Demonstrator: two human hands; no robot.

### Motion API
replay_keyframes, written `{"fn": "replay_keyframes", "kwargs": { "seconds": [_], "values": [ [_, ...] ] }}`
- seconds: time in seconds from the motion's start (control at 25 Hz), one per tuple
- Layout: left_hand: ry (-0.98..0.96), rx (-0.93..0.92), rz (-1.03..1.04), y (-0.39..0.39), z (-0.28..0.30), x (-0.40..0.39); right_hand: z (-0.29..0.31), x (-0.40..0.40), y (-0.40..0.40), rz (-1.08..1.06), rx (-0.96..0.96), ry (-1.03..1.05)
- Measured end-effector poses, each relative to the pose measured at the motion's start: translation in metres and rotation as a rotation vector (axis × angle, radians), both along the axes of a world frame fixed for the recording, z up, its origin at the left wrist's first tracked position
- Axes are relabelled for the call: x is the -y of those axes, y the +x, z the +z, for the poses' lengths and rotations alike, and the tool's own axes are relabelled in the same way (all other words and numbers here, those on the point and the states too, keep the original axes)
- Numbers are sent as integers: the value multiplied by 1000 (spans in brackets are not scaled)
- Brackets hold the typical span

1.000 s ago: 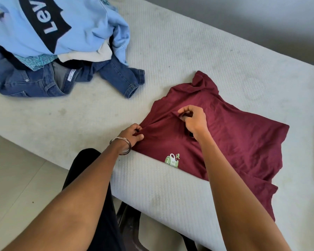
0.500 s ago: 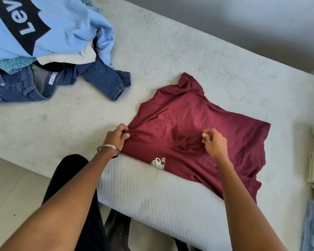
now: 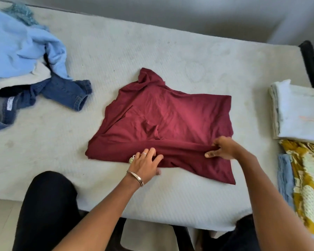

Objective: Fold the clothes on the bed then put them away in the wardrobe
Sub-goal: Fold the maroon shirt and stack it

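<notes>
maroon T-shirt (image 3: 170, 120) mid-frame, half folded | left hand (image 3: 145, 165) flat, fingers spread, pinning near fold | right hand (image 3: 223, 148) pinching fold edge to tension it

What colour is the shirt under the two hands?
Dark red, plain; the shirt shows best in the head view.

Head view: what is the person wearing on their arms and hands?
Both forearms are bare, no sleeves in view. The left hand has a silver ring on one finger and a thin metal bangle at the wrist. The right hand shows a ring too.
</notes>
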State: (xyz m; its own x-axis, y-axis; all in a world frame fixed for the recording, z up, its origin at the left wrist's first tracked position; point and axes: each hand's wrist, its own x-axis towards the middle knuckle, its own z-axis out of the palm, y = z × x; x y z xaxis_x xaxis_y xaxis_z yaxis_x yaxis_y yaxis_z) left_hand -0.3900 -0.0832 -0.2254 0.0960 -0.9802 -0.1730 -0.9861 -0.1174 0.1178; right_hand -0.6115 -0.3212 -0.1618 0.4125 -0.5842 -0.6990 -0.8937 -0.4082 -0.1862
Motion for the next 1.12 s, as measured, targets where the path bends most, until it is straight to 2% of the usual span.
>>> {"fn": "replay_keyframes", "kwargs": {
  "seconds": [0.08,0.2,0.24,0.32,0.4,0.44,0.56,0.64,0.72,0.8,0.88,0.92,0.96,1.04,1.08,1.12],
  "values": [
    [64,2,49,-6,2,5,17,25,-4,-13,-17,-40],
    [108,60,58,-9,9,11,23,36,-3,-62,-101,-349],
    [133,70,50,-11,11,13,21,27,-4,-197,-89,-454],
    [147,82,52,-13,13,15,14,-11,-8,-689,27,-533],
    [148,70,29,-18,13,15,4,-59,-12,-1229,115,-387],
    [133,62,9,-20,12,16,0,-82,-13,-1431,149,-281],
    [79,35,-54,-28,14,19,-23,-116,-17,-1775,352,-142],
    [23,29,-95,-32,14,20,-33,-109,-26,-1959,575,-189],
    [-9,5,-152,-35,14,19,-32,-92,-46,-2055,718,-252],
    [-2,-14,-165,-37,23,17,-27,-83,-61,-2015,679,-225],
    [94,-63,-154,-35,15,12,-24,-88,-60,-1881,487,-146],
    [114,-85,-141,-33,10,7,-22,-93,-56,-1804,357,-172],
    [92,-130,-128,-31,8,6,-21,-98,-50,-1688,269,-285],
    [65,-245,-99,-27,5,6,-18,-97,-35,-1278,317,-581],
    [11,-280,-89,-24,2,8,-18,-91,-27,-988,383,-654],
    [-54,-299,-82,-21,0,10,-20,-83,-18,-696,413,-642]
  ]
}}
